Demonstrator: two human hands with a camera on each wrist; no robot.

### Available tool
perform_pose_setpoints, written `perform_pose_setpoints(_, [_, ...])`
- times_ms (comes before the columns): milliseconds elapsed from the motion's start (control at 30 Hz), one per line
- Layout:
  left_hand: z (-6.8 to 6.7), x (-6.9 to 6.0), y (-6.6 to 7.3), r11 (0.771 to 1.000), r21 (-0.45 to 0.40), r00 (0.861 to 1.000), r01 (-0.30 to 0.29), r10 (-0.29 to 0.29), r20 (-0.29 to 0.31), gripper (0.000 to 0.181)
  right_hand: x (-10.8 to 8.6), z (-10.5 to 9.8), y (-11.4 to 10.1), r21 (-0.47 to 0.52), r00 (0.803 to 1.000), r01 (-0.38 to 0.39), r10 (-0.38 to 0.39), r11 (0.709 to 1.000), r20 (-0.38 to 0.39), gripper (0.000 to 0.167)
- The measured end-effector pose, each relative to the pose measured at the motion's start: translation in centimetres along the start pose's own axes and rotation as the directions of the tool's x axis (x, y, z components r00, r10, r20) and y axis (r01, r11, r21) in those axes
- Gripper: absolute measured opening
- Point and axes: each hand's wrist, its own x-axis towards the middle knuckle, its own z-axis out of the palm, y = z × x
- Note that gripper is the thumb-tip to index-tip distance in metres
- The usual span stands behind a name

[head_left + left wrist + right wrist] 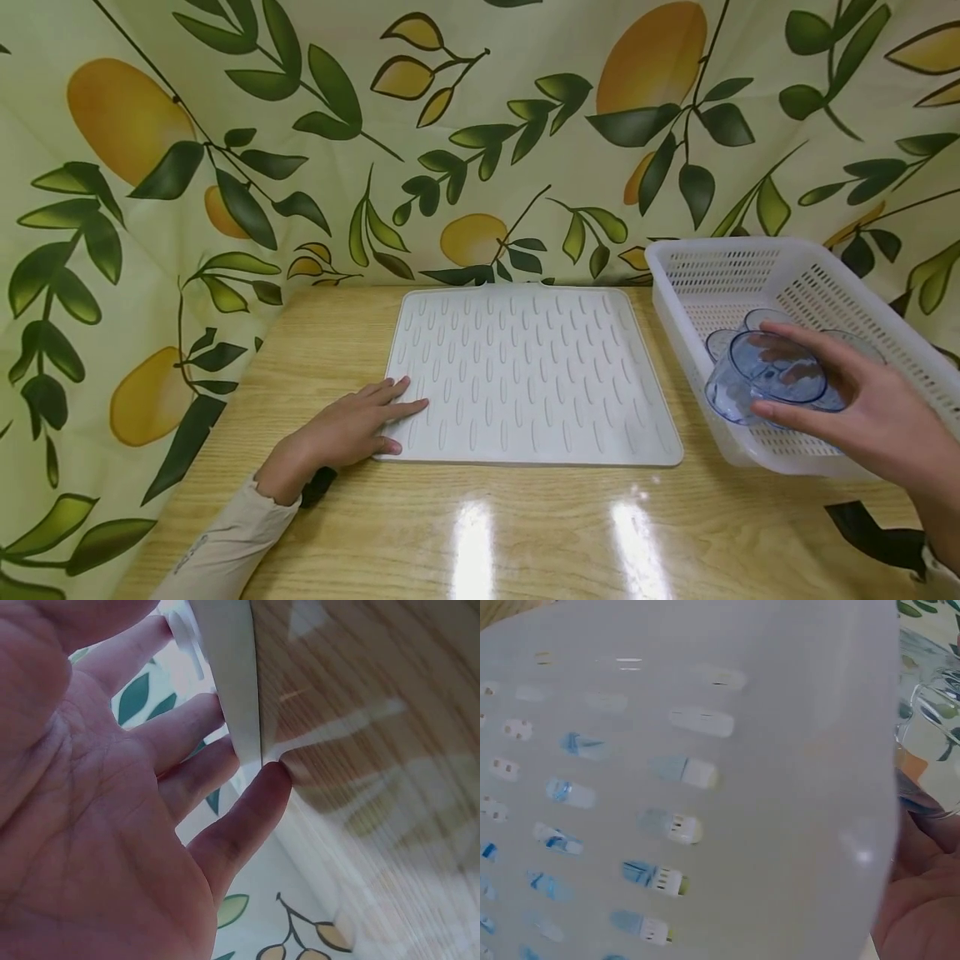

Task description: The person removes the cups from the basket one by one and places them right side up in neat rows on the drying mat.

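The right hand (pixel 877 408) grips a transparent blue cup (pixel 765 375) between thumb and fingers; the cup sits left of its palm, over the white perforated basket (pixel 678 333). The left hand (pixel 356 425), fingers spread, touches the white ridged mat's (pixel 517 375) left edge.

A pale cream-yellow cloth (pixel 337 179) hangs before me, behind the counter (pixel 375 533) and along its left side, faintly creased, printed with big orange fruits (pixel 652 58) and green leaves (pixel 333 83). Two white streaks of reflected light (pixel 472 546) gleam on the counter's glossy, honey-coloured wood grain.
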Motion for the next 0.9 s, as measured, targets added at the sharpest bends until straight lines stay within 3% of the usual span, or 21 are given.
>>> perform_pose_setpoints(167, [0.0, -0.1, 0.0, 1.000, -0.015, 1.000, 0.010, -0.010, 0.008, 0.065, 0.0, -0.1, -1.0, -0.055, 0.999, -0.045, 0.046, 0.997, 0.013, 0.091])
perform_pose_setpoints(400, [-0.2, -0.2, 0.1, 1.000, -0.013, 1.000, 0.007, -0.006, 0.025, 0.063, 0.2, 0.4, -3.0, -0.126, 0.999, 0.042, -0.045, 0.991, -0.015, 0.094])
perform_pose_setpoints(900, [-0.3, 0.0, -0.5, 0.999, -0.051, 1.000, -0.020, 0.021, 0.011, 0.064, 1.0, 3.6, -6.7, -0.130, 0.995, 0.087, -0.081, 0.988, 0.056, 0.093])
